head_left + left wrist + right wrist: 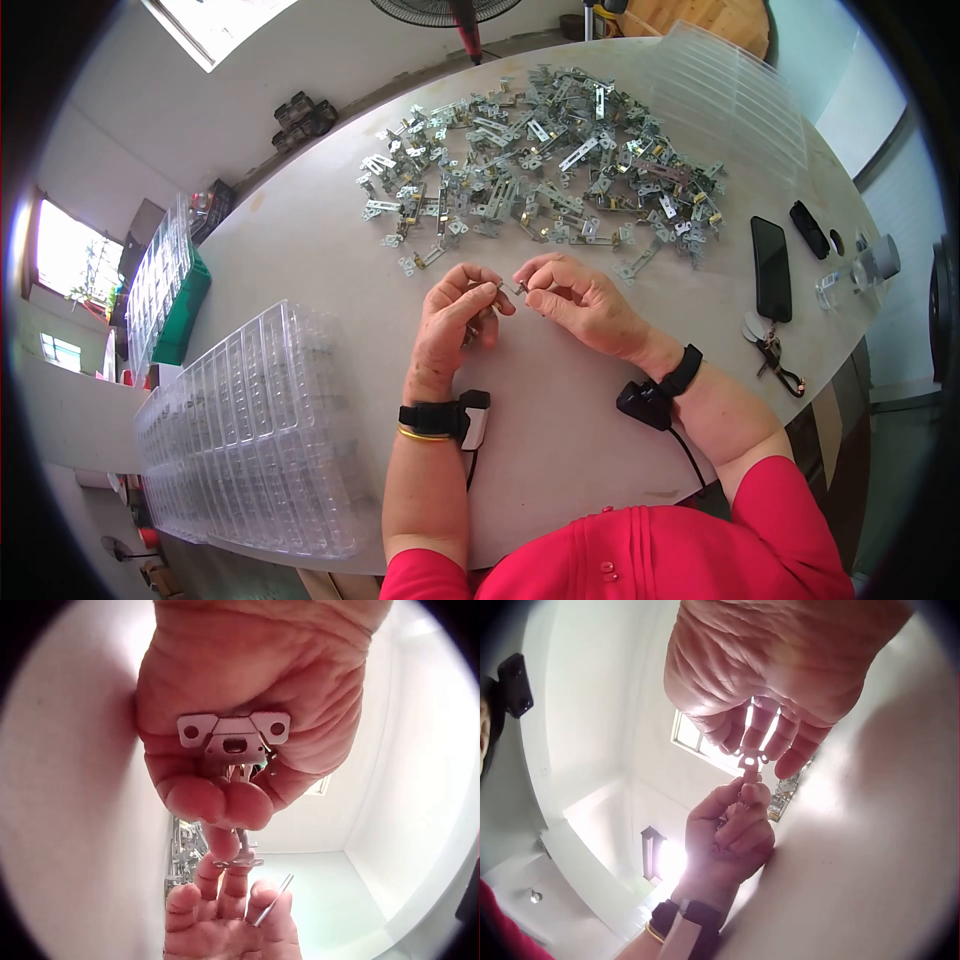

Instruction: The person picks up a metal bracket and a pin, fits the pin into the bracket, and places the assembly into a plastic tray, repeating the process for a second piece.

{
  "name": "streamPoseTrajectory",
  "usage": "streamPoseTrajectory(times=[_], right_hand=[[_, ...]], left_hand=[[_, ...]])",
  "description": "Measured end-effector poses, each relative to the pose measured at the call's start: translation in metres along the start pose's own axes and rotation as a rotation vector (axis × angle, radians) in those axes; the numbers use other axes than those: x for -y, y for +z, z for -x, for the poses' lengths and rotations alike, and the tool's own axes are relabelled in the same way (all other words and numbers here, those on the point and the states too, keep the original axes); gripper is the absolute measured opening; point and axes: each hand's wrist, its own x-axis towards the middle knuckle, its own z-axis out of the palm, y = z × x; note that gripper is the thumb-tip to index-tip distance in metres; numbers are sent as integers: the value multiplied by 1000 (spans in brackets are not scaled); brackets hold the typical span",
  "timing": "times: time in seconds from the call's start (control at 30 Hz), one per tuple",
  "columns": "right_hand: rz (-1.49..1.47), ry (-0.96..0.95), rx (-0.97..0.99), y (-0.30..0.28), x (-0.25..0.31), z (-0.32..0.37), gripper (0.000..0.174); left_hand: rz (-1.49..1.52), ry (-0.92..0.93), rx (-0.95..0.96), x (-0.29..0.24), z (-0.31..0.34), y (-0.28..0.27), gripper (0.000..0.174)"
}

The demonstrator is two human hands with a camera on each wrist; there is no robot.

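A small assembly workshop, heap of metal brackets (540, 165) far on the round worktable (300, 250), stacked clear plastic trays (250, 430) near left, standing fan (445, 12) beyond

Parts heap (540, 150) behind; trays (250, 430) left; phone (770, 265) right

You work with two hands, your left hand (455, 315) and your right hand (580, 300). Between them I count three small pieces: one flat bracket (234, 733) in the left palm, one small metal part (240, 859) pinched by fingertips of both hands, and one thin pin (271, 900) at the right fingers. On the table (560, 430) lie one heap of metal parts (545, 170), too many to count, one phone (771, 268), one bunch of keys (770, 350), one clear bottle (860, 270) and two stacks of clear trays (250, 430).
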Motion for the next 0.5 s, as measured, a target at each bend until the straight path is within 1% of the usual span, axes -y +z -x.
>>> streamPoseTrajectory(times=[0.07,0.13,0.17,0.23,0.27,0.3,0.33,0.37,0.4,0.43,0.5], right_hand=[[7,2,-21,1,-1,-1,9],[15,4,-44,2,-2,-1,9],[-22,41,-57,2,-2,-2,10],[-57,75,-69,0,-3,-3,11],[-147,129,-80,-2,-3,-3,13],[-236,181,-92,-5,-3,-4,14],[-236,178,-90,-6,-5,-5,14],[-358,181,-97,-6,-7,-5,15],[-481,185,-103,-6,-9,-5,15],[-480,181,-101,-7,-9,-5,15],[-537,221,-90,-8,-10,-5,15]], left_hand=[[-13,-17,10,-1,1,0,17],[16,-14,68,-2,1,4,25],[16,-13,68,-2,2,4,25],[157,-9,123,-3,2,4,37],[155,-7,123,-4,2,5,37],[277,8,190,-6,1,6,42],[399,24,258,-7,1,8,47],[397,27,258,-7,0,8,47],[374,93,245,-6,1,8,49],[350,158,232,-6,1,7,52],[342,146,237,-3,1,6,50]])
